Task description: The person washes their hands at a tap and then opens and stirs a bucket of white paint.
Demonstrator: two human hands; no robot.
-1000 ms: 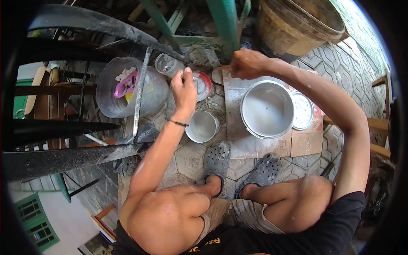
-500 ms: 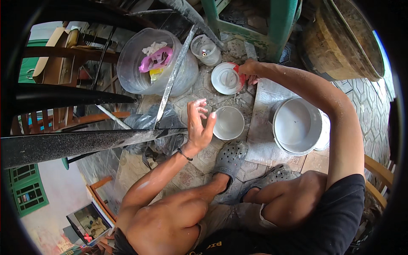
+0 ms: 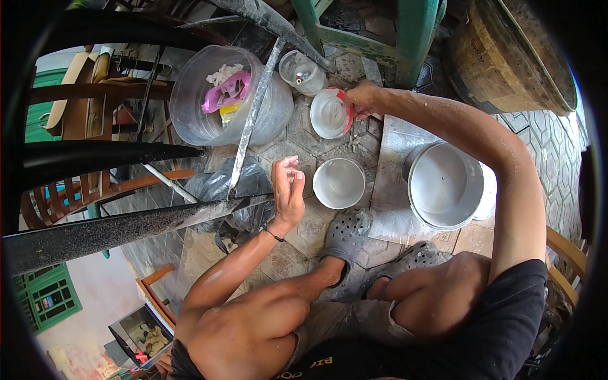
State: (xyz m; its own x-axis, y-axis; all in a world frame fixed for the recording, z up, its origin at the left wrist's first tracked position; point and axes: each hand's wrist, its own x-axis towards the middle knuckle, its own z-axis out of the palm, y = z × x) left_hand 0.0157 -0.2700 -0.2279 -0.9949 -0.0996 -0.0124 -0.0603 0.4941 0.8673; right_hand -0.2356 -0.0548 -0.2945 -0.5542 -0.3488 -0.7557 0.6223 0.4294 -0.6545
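My right hand (image 3: 364, 100) reaches far forward, its fingers closed on the rim of a small red and white tub (image 3: 330, 114), which stands tilted slightly toward me with a pale inside. My left hand (image 3: 288, 193) hovers beside a white bowl (image 3: 339, 183), empty, with loosely curled fingers and the thumb apart. Whitish residue marks its fingertips. Left of the red and white tub is a clear plastic cup (image 3: 303, 73) with a small item inside. To the right, a larger white bucket (image 3: 445, 185) stands on a pale, dusty board (image 3: 394, 209).
A big clear tub (image 3: 179, 104) holds pink and yellow plastic. A powder-spattered metal bar (image 3: 256, 120) and a black beam (image 3: 126, 225) cross the left side. At the back stand a green frame (image 3: 417, 44) and a large worn bucket (image 3: 487, 63). A dark plastic bag (image 3: 237, 180) lies left.
My left hand has drawn slightly left, away from the white bowl. The red and white tub has tilted a little more toward me in my right hand.
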